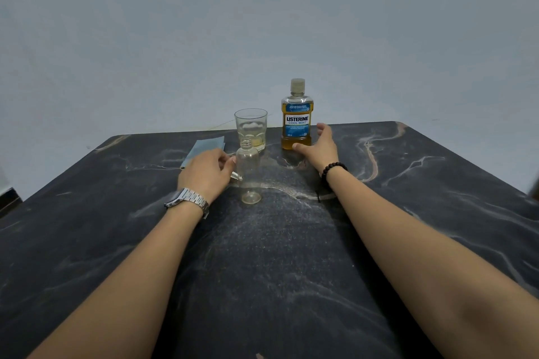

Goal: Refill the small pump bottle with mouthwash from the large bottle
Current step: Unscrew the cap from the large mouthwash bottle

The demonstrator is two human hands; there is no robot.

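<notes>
The small clear bottle stands uncapped and empty-looking at the middle of the dark marble table. My left hand lies just left of it with curled fingers reaching the bottle's shoulder. A small silvery piece, apparently the pump top, peeks out from under this hand. The large mouthwash bottle, capped and holding amber liquid, stands at the far edge. My right hand is spread beside its base, thumb in front and fingers to its right, not closed around it.
A clear drinking glass with a little yellowish liquid stands just behind the small bottle. A folded blue-grey cloth lies behind my left hand. The table's far edge meets a plain wall.
</notes>
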